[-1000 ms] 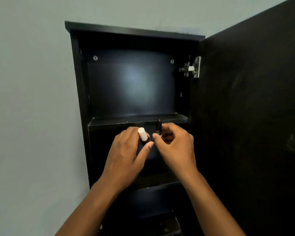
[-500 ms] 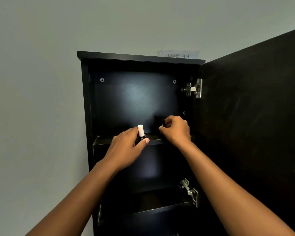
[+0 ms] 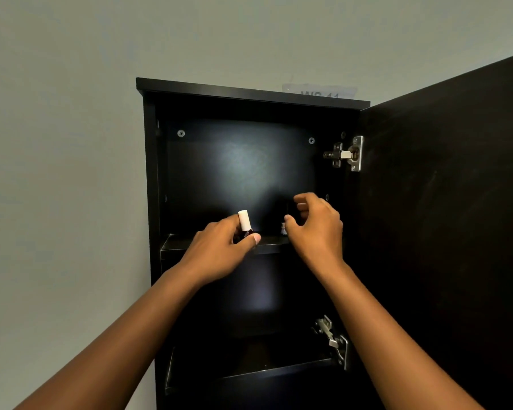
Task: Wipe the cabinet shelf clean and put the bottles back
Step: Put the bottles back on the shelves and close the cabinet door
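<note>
A small dark-red bottle with a white cap (image 3: pixel 244 221) stands upright at the front of the top cabinet shelf (image 3: pixel 176 243), and my left hand (image 3: pixel 219 250) is shut on its body. To its right a second small bottle with a black cap (image 3: pixel 284 227) stands on the same shelf, mostly lost against the dark back panel. My right hand (image 3: pixel 315 229) hovers around it with thumb and fingers spread, apparently not touching it.
The black cabinet's door (image 3: pixel 444 232) stands open at the right, with metal hinges (image 3: pixel 345 153) on its inner edge. A lower shelf (image 3: pixel 249 371) shows beneath my arms. A paper label (image 3: pixel 320 91) is on the grey wall above the cabinet.
Both hands rose from below the shelf up to its level with the bottles. My right hand then spread its fingers off the black-capped bottle, which now stands on the shelf.
</note>
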`<action>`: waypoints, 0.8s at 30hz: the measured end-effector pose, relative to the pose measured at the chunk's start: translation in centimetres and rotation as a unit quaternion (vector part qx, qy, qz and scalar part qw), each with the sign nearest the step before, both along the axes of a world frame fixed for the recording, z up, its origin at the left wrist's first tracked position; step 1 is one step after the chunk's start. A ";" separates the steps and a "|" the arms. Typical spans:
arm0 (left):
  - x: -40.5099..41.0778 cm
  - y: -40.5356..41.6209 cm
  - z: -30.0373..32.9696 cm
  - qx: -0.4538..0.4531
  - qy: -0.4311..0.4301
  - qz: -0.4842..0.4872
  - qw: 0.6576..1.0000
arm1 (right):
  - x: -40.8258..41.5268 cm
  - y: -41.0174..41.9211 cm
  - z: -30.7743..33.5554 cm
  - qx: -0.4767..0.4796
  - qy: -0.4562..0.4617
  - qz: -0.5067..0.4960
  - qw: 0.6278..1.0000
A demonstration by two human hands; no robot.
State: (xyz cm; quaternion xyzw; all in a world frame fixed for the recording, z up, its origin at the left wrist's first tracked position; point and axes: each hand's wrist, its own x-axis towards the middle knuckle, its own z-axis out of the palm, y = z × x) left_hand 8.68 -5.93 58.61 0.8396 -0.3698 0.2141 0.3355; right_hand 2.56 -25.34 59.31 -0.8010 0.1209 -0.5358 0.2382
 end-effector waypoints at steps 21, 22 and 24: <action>-1.5 3.7 0.8 -0.017 -0.059 0.089 0.994 | 3.1 7.2 -1.2 -0.006 -0.023 0.166 0.986; -1.7 4.2 0.4 0.003 -0.091 0.102 0.991 | 3.3 7.2 -0.7 0.005 -0.009 0.166 0.986; -2.3 5.3 -0.4 0.052 -0.141 0.114 0.982 | 3.8 7.4 0.5 0.023 0.020 0.162 0.986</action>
